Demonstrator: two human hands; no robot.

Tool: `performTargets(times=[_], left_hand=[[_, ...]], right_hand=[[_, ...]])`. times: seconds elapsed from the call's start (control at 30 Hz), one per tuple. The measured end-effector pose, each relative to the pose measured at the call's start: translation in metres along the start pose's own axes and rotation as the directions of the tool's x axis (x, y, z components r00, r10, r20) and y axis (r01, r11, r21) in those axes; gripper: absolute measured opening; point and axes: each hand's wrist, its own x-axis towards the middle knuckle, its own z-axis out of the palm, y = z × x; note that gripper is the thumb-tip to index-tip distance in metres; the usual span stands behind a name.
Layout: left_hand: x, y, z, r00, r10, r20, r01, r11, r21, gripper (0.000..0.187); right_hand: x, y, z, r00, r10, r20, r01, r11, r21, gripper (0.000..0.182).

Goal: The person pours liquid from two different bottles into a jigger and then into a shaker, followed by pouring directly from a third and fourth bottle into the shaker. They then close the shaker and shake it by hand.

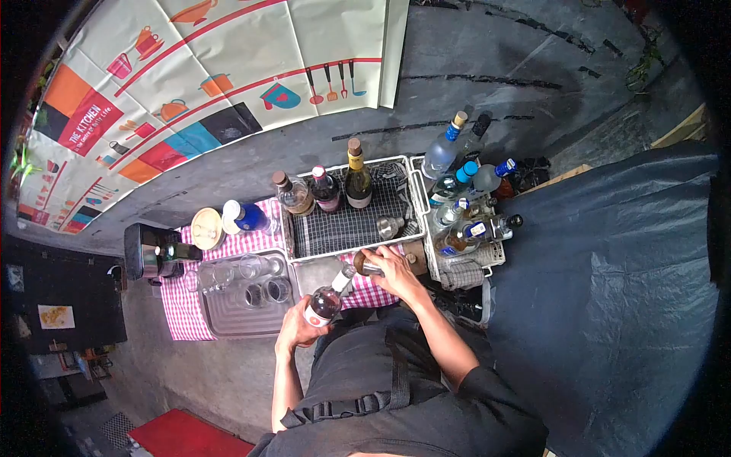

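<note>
My left hand (295, 329) is closed around a glass bottle (324, 306) of dark red liquid with a pale label. The bottle leans up and to the right, its white-wrapped neck (343, 277) near my right hand (394, 274). That hand is curled around a small brown cylinder-like object (366, 263), close to the bottle's mouth; what it is I cannot tell. Both hands are in front of a white wire basket (287, 238), which holds a corked brown bottle (295, 196), a pink-capped bottle (326, 190), a yellow-necked bottle (358, 183) and a metal jigger-like piece (390, 227).
To the left, a grey tray (228, 320) on a pink checked cloth (183, 316) bears several glasses (278, 289). Behind it stand a blue-and-white container (245, 216) and a black box (145, 251). A second white basket (495, 255) at right is crowded with tall bottles (442, 152).
</note>
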Motion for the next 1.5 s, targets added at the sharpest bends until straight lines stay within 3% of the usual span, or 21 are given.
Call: performTargets(times=[0.1, 0.17, 0.27, 0.83, 1.5], left_hand=[[-0.001, 0.005, -0.003, 1.000, 0.001, 0.009, -0.001, 1.000, 0.031, 0.076], [-0.002, 0.010, -0.006, 1.000, -0.002, 0.017, 0.001, 0.998, 0.059, 0.077], [-0.004, 0.021, -0.013, 0.996, -0.054, 0.065, 0.048, 0.995, 0.090, 0.079], [-0.007, 0.033, -0.026, 0.989, -0.073, 0.131, 0.036, 0.965, 0.260, 0.077], [-0.006, 0.036, -0.029, 0.988, -0.061, 0.143, 0.016, 0.955, 0.296, 0.080]], right_hand=[[-0.001, -0.001, -0.003, 1.000, -0.004, -0.025, 0.006, 0.995, 0.101, 0.065], [-0.002, 0.003, 0.003, 0.988, -0.027, -0.149, 0.074, 0.943, 0.323, 0.060], [-0.004, -0.004, -0.004, 0.997, 0.017, -0.074, 0.018, 0.896, 0.445, 0.055], [-0.012, -0.004, -0.009, 0.997, -0.031, -0.067, 0.058, 0.898, 0.436, 0.055], [-0.012, 0.000, -0.007, 0.998, -0.022, -0.066, 0.048, 0.904, 0.426, 0.054]])
